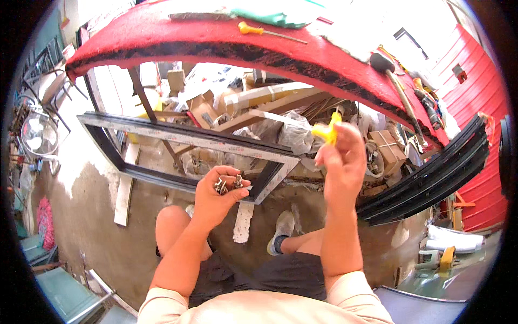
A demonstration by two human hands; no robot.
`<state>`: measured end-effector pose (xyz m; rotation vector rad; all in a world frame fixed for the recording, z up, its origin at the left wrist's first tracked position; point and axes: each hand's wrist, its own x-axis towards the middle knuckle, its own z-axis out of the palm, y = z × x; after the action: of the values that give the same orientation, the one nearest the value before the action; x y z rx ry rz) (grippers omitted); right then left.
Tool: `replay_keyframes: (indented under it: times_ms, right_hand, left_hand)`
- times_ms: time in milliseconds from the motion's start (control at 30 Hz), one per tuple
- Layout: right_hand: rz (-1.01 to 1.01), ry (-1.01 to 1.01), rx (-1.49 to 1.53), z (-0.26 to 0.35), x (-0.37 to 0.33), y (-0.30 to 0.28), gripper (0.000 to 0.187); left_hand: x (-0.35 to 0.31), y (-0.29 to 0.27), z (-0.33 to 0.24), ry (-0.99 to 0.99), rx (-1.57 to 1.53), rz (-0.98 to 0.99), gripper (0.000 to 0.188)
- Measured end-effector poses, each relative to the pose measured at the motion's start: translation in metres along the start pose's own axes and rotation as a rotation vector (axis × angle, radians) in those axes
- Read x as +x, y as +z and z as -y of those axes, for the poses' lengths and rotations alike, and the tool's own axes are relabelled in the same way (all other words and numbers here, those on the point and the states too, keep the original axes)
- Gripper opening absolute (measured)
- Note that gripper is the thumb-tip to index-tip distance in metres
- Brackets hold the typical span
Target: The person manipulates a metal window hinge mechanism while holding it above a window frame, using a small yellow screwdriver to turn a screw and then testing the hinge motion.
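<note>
My left hand [215, 197] is closed round several small metal fittings [229, 186], their exact kind unclear. It hovers by the near right corner of a black-edged rectangular frame [270, 189] with a pale film on its faces. My right hand [345, 156], raised to the right of that frame, grips a yellow-handled screwdriver [327, 131]. A pale, blurred streak runs left from its handle, apparently the shaft. The frame leans at an angle before me, one end resting near white strips [243, 222] on the floor.
A red-covered bench [189, 40] spans the far side, carrying another yellow-handled screwdriver [251, 28], a mallet [382, 62] and a power drill [429, 108]. Cartons [387, 148] and scrap crowd beneath. Black profiles [431, 178] lie at right; a green chair [67, 291] stands lower left.
</note>
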<state>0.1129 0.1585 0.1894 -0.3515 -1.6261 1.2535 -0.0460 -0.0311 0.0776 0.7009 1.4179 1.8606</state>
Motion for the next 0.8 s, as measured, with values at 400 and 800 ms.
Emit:
replay_keyframes:
  times_ms: [400, 800]
  right_hand:
    - [0.063, -0.169, -0.642, 0.014, 0.181, 0.003, 0.033]
    - [0.222, -0.069, -0.504, 0.005, 0.195, -0.006, 0.034]
  left_hand:
    - [0.003, -0.004, 0.01, 0.029, -0.014, -0.015, 0.041]
    - [0.007, -0.02, 0.008, 0.03, -0.145, -0.053, 0.036]
